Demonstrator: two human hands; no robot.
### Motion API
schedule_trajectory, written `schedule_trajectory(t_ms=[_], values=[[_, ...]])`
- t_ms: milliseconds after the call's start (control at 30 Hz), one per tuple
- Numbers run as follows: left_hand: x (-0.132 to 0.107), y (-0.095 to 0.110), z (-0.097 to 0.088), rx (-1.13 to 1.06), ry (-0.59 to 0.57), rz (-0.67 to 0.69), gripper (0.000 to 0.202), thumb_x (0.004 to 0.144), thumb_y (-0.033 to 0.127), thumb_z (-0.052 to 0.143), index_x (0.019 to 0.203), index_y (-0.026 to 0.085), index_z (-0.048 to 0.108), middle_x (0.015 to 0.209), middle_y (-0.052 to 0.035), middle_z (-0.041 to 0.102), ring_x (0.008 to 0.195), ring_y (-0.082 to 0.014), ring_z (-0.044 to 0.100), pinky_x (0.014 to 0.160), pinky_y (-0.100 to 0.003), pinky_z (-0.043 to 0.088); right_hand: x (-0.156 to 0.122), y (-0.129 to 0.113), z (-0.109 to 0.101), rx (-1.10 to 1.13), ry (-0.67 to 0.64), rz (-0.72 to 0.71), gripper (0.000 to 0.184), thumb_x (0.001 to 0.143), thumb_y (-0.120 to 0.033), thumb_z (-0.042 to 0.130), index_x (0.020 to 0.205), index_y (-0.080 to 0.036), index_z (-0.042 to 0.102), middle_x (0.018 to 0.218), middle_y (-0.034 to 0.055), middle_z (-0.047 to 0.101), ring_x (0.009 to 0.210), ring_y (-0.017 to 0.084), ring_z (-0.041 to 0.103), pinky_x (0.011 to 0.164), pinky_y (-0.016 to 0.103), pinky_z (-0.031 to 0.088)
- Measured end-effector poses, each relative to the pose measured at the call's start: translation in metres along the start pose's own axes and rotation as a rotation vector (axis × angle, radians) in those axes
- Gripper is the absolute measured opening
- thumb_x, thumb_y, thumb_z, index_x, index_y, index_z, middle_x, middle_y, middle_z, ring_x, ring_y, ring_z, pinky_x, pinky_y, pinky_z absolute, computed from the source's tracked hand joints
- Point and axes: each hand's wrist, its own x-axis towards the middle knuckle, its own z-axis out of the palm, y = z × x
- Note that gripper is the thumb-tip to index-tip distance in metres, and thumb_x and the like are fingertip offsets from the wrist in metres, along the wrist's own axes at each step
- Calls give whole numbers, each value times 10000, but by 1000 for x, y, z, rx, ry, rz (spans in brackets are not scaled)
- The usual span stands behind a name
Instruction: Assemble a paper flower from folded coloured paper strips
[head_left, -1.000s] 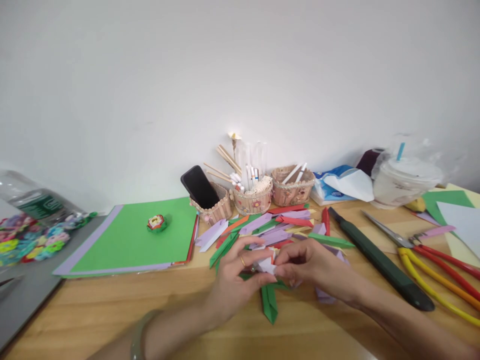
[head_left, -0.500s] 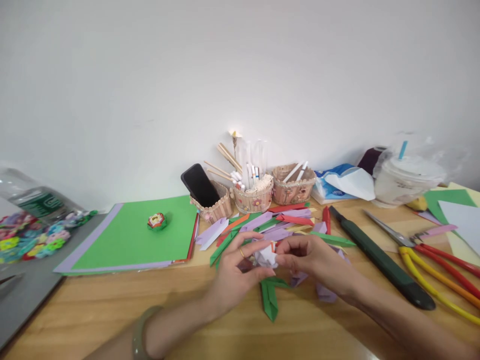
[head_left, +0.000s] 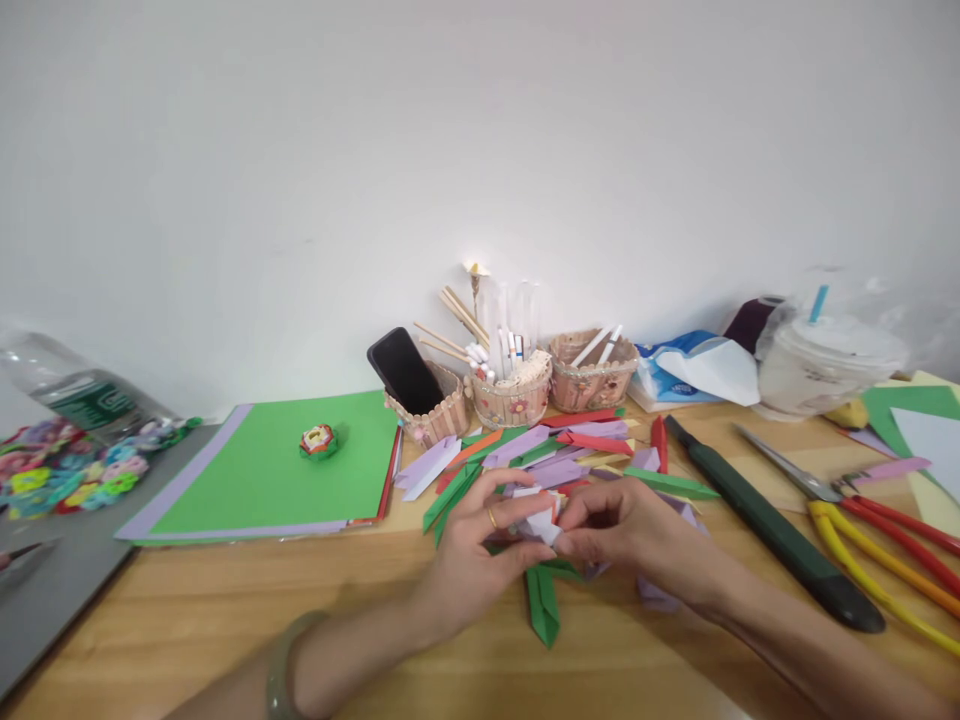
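Between both hands is a small folded paper piece (head_left: pixel 541 522), white-lilac with a touch of orange. My left hand (head_left: pixel 476 545), with a ring on one finger, is closed round its left side. The thumb and fingers of my right hand (head_left: pixel 619 520) pinch its right edge. Part of the piece is hidden by the fingers. Behind and under the hands lie many folded paper strips (head_left: pixel 559 455) in lilac, red, green and orange. A green folded strip (head_left: pixel 543 605) lies just below the hands.
A small paper flower (head_left: pixel 319 440) sits on green paper sheets (head_left: pixel 247 470) at left. Behind stand small baskets (head_left: pixel 596 375), one holding a phone (head_left: pixel 406 370). At right are a dark green cutter (head_left: pixel 772 520), scissors (head_left: pixel 840 495) and a plastic cup (head_left: pixel 825 365).
The paper piece has turned slightly in my fingers, and both hands keep hold of it. The whole view has shifted a little, so the scene sits slightly further right.
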Motion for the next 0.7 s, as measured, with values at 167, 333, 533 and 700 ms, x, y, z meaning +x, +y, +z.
schedule_trajectory(t_ms=[167,333,533,700], values=[[0,0,0,-3,-23,3,315,720,281,668,1035,292,654,1134,-79,524,921,-181,585,682,-274,534,1,0,-1,25,-12,37,296,573,-390,754,586,-118,638,508,-24,529,483,69,439,481,210,339],[0,0,0,-12,-12,-17,320,732,287,653,1051,295,645,1138,-80,522,892,-168,589,658,-267,541,-2,-5,-3,1,-54,21,339,631,-464,701,639,-127,663,545,-21,532,494,73,458,505,215,391],[0,0,0,-12,-22,-7,316,729,265,658,1043,299,649,1144,-81,519,940,-184,575,662,-266,545,-1,-5,-3,-33,-26,37,310,612,-427,715,605,-128,634,528,-18,538,492,79,470,503,220,385],[1,1,1,-10,-26,-4,303,734,256,654,1036,287,654,1131,-85,526,983,-202,564,697,-285,544,3,2,0,-20,-2,32,283,599,-377,722,571,-128,590,488,-28,516,470,75,447,475,213,345]])
